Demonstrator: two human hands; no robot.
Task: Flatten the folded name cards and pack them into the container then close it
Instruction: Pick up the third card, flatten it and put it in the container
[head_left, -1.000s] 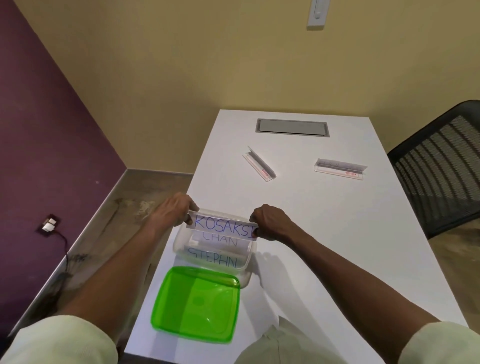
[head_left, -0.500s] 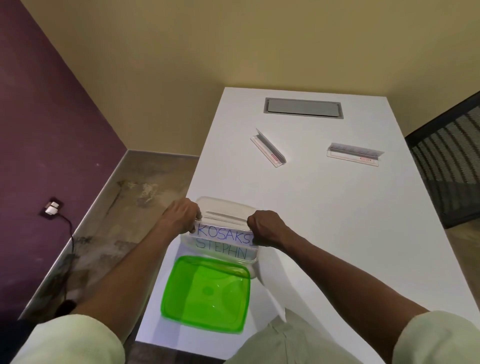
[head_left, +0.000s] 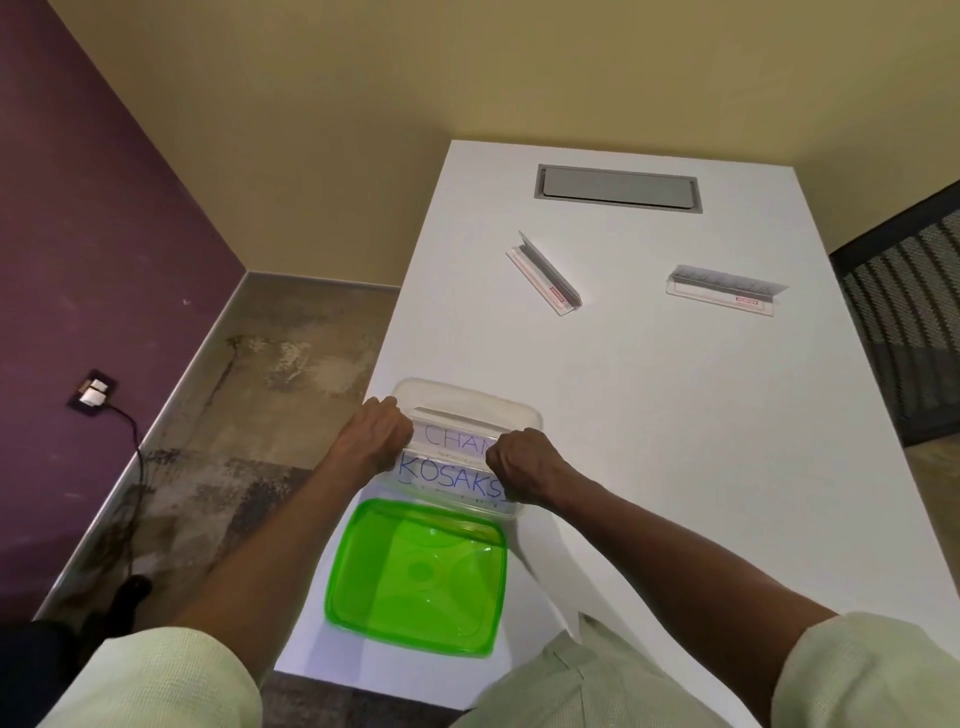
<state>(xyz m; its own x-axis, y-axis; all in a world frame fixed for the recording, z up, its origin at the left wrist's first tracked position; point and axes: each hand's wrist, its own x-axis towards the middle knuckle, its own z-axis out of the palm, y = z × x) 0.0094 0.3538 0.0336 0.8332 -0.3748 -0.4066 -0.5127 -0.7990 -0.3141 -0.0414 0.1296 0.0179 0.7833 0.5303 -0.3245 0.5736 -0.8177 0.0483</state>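
A clear plastic container (head_left: 467, 397) stands at the table's left edge. My left hand (head_left: 376, 436) and my right hand (head_left: 524, 467) each grip one end of a white name card (head_left: 447, 475) lettered KOSAKS and hold it inside the container. Another card (head_left: 452, 439) lettered CHAN lies just behind it in the container, and a further card shows faintly under the front wall. The green lid (head_left: 415, 577) lies upside down on the table in front of the container.
Two clear plastic card holders lie farther back, one (head_left: 545, 273) angled at the middle, one (head_left: 724, 288) to the right. A grey cable hatch (head_left: 618, 188) sits at the far end of the table. A black mesh chair (head_left: 904, 312) stands right of the table.
Both hands have lowered the KOSAKS card deeper into the container and toward its front, uncovering the CHAN card behind it. The camera has tilted down.
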